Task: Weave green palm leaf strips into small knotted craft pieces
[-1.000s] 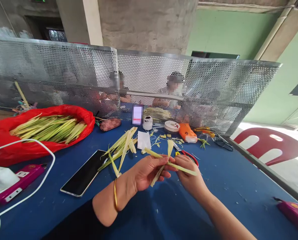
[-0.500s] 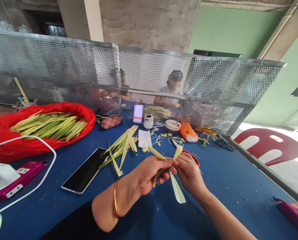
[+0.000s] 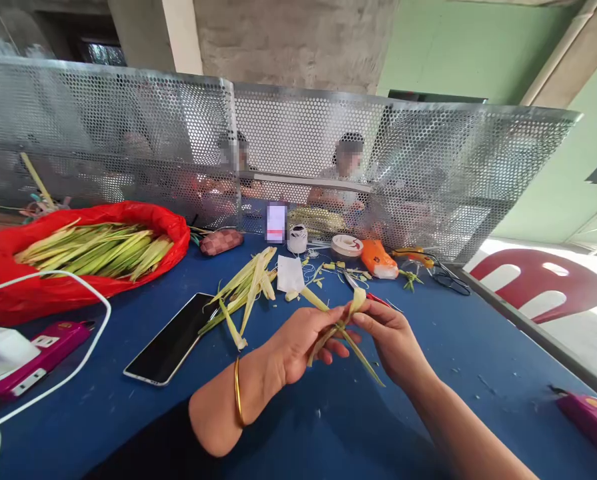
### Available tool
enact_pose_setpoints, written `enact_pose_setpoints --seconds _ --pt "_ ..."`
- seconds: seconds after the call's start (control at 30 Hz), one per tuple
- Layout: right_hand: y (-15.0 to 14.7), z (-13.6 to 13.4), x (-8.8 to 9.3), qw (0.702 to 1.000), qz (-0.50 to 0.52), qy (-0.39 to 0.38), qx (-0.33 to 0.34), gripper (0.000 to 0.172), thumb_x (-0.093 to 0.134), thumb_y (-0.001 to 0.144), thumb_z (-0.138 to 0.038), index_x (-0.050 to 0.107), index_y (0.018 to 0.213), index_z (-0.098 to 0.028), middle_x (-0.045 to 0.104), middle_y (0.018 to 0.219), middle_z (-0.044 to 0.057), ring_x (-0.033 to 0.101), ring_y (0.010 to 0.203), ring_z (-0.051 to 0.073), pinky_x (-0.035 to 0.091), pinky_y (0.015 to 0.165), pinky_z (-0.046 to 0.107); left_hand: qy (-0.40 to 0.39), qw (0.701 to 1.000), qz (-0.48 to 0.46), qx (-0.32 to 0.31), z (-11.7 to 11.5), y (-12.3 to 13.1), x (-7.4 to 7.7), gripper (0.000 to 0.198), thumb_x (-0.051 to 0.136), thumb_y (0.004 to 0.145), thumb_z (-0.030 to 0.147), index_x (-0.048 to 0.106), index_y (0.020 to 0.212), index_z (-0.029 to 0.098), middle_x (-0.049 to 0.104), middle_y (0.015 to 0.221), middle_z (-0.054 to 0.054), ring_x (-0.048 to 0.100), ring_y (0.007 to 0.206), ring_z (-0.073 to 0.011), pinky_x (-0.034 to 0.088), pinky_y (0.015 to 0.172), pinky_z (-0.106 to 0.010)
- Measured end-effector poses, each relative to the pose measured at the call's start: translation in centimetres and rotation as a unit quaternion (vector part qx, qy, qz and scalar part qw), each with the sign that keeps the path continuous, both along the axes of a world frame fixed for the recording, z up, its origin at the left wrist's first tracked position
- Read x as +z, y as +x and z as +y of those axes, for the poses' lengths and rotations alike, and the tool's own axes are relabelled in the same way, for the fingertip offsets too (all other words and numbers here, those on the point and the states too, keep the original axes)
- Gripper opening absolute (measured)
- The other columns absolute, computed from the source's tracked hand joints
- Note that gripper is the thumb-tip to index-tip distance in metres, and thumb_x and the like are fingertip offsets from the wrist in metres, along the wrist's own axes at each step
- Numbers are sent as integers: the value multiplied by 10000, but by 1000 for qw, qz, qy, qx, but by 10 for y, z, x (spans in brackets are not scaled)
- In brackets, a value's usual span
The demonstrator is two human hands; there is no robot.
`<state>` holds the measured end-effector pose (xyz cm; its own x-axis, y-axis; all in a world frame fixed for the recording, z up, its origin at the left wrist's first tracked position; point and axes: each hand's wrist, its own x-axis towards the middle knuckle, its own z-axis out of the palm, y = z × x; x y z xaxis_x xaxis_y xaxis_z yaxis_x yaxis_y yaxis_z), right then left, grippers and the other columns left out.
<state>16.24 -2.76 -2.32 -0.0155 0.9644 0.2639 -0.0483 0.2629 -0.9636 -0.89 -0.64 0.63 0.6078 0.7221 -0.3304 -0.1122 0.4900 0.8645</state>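
lower leaf strip (image 3: 362, 357) | broad before, now narrow | right hand (image 3: 391, 333) turned

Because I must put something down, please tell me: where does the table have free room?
Widest: the table between the right hand and the right socket, lightly littered. Smaller: between the phone and black sleeve. Crowded: the far side, from pouch to orange packet.

Left forearm (image 3: 261, 380): black sleeve (image 3: 161, 443) on the elbow end, plain fabric, bare skin beyond it. Gold bangle (image 3: 239, 393) near the wrist, thin, smooth, shiny, rounded band. Left hand (image 3: 301, 340) bare, slim fingers. Right hand (image 3: 393, 337) bare; right forearm (image 3: 465, 413) bare as far as visible.
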Motion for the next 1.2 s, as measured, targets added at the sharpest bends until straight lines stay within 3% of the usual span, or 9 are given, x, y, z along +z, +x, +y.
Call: enact_pose_setpoints --seconds 0.13,0.4,0.57,0.63,0.73,0.83,0.93,1.03,1.2 --pt "-6 -2 -1 999 -7 -11 -50 196 745 745 -381 748 794 -191 669 707 22 587 682 167 473 680 300 17 1000 21 10 -4 4 -1 273 659 817 350 717 921 106 716 788 -83 570 496 -66 360 418 -166" --pt "-15 -4 -10 996 17 -22 -89 208 701 764 -383 676 728 -179 621 662 11 544 615 153 441 598 281 -12 1000 22 -15 -3 3 -3 155 686 760 244 711 817 102 704 740 -73 604 526 -98 440 494 -207" --pt "-8 0 -7 985 -104 4 -138 241 634 817 -411 652 759 -177 651 738 31 573 706 183 451 670 310 -26 999 22 27 -1 3 -6 178 675 790 258 723 890 118 734 812 -89 685 662 -150 505 627 -243" --pt "-4 -2 -2 958 -177 66 -216 201 590 861 -381 645 823 -191 658 800 38 583 766 197 450 711 330 -34 998 -14 56 2 3 -5 209 657 817 276 723 939 121 740 880 -99 698 734 -161 527 695 -258" --pt "-2 -10 5 882 -283 233 -296 68 578 882 -266 624 878 -217 655 848 51 594 826 213 445 755 365 -57 992 -73 81 6 0 -3 220 613 842 235 711 995 112 736 929 -110 699 798 -167 535 771 -277" --pt "-8 -18 9 791 -414 385 -234 180 582 863 -142 640 998 -246 670 851 40 608 806 201 427 830 401 -57 989 -111 83 8 -1 -4 238 604 811 151 698 1028 124 729 927 -98 684 808 -154 521 772 -264" --pt "-16 -18 8 719 -528 431 -136 288 512 875 -87 650 1069 -249 685 858 36 609 786 190 408 873 410 -43 987 -120 94 8 0 -9 257 642 758 116 702 1007 133 722 906 -79 650 794 -128 477 708 -207" --pt "-19 -14 4 695 -582 415 -81 250 461 908 -93 663 1000 -209 685 856 52 602 800 201 402 867 408 -35 987 -129 94 7 4 -12 265 706 701 109 718 965 118 713 877 -71 615 779 -108 421 660 -172" --pt "-17 -12 -2 699 -580 412 -70 198 466 946 -123 648 923 -199 707 836 42 606 792 189 378 893 398 -22 987 -124 97 3 7 -13 310 787 629 140 727 932 121 702 812 -46 588 724 -92 396 645 -176"
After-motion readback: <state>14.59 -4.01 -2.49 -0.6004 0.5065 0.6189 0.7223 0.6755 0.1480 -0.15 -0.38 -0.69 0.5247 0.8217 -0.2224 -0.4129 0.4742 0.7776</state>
